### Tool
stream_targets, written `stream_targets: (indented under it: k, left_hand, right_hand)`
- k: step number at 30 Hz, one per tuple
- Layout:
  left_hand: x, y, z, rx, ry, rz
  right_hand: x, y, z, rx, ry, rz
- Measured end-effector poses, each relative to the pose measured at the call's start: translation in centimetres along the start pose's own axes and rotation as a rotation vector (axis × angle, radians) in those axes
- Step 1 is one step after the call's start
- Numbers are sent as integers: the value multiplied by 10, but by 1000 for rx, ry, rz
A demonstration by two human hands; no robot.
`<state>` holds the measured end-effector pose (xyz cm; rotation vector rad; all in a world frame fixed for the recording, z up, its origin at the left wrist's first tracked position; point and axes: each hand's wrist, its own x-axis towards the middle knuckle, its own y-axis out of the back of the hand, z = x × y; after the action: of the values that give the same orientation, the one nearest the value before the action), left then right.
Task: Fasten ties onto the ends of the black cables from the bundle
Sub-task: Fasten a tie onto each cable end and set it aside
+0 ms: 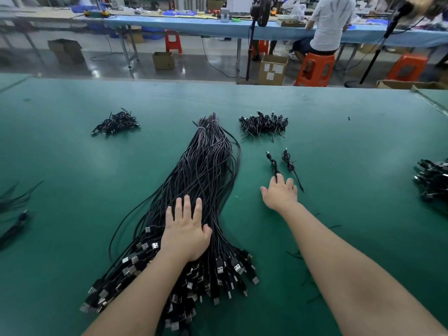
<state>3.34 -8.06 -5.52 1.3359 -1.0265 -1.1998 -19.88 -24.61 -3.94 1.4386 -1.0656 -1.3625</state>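
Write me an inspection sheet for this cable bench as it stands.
Surface: green mat.
Job's things: big bundle of black cables, plugs nearest; two coiled cables to its right.
Clutter: small cable heaps; another heap at right edge.
Grips: left hand flat on bundle; right hand open, fingertips reaching one coiled cable.
Cables: loose strands at left edge.
Surroundings: seated person, orange stools, cardboard boxes.

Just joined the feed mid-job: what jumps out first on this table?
The big bundle of black cables dominates the middle of the green table, USB plugs fanned out at the near end, with the left hand resting flat on it. To its right, the right hand touches one of two small coiled cables.
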Motion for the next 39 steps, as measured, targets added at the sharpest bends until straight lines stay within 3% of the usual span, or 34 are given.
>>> stream_targets:
  k: [13,19,25,29,39]
  left_hand:
    - [1,0,0,9,7,2]
    - [1,0,-1,-1,12,-3]
    - [-1,4,1,4,-1,4]
    - [-2,9,1,-6,-6,-28]
    - [-1,10,-1,-49,-11,-56]
  right_hand:
    - [20,16,21,150,-12,-60]
    - [-15,23,-3,157,125,248]
    - [-88,25,-55,390,384,-98]
    - [-117,7,-68,331,408,-304]
    - [-132,1,-53,538,317,-259]
